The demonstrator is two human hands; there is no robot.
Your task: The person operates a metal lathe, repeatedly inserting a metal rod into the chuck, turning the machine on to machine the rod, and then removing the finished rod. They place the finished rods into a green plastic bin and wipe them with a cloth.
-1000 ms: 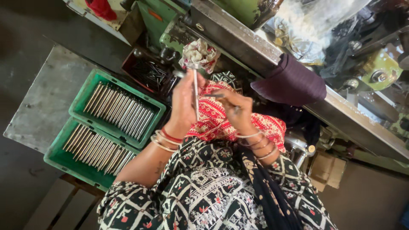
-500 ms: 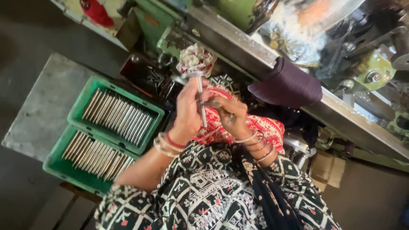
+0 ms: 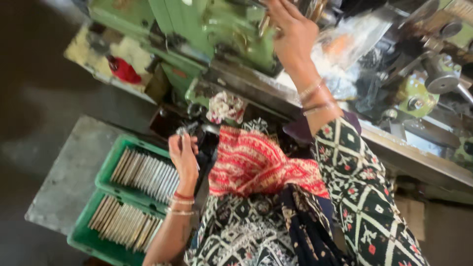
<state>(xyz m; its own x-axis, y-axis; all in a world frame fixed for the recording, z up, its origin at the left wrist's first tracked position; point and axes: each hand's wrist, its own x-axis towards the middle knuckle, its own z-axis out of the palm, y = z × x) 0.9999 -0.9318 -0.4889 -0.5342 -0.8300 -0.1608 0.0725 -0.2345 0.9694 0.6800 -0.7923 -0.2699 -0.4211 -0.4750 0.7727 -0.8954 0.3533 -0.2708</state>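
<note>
Right hand has risen from my lap to the green machine, fingers curled on its metal parts; left hand, clamped on a small metal piece, has dropped beside the green tray.

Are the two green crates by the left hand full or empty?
Full: both green crates hold rows of metal rods nearly rim to rim, beside the left hand.

Right hand raised, left hand low, fingers curled

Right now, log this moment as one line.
left hand: holds small metal piece above green tray of metal rods | right hand: raised at green machine
</note>
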